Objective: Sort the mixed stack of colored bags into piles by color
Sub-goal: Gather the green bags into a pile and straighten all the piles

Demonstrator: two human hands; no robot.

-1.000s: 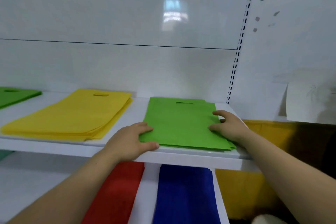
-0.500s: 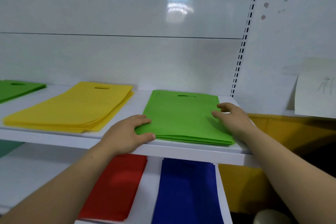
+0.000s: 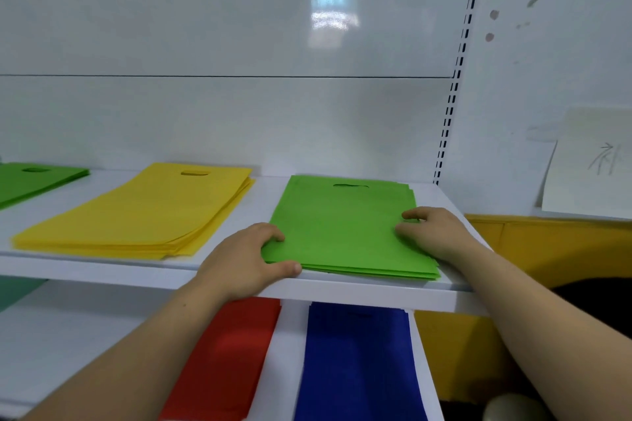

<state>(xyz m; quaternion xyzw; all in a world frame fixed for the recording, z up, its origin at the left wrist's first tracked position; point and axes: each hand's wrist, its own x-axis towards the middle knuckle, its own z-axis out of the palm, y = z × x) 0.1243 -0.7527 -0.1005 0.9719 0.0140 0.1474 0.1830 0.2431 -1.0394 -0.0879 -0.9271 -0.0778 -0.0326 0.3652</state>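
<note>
Grip of left hand point(image 3: 239, 260) clamped on green pile point(image 3: 342, 225) corner; right hand point(image 3: 437, 232) flat atop, grip apart.

Slotted upright point(image 3: 448, 123); to its left, a glossy white back panel point(image 3: 205, 27) above a white shelf point(image 3: 102, 272); to its right, a pencil-marked paper sheet point(image 3: 581, 181) above a yellow panel point(image 3: 564, 249).

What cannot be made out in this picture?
Head view:
- Far ends of the red bags and blue bags: hidden under the upper shelf.
- Left green pile: cut off by the frame edge.
- Writing on the paper sheet: blurred and faint.
- Whether the right hand pinches the near green pile or rests on it: its fingers cover the contact.
</note>
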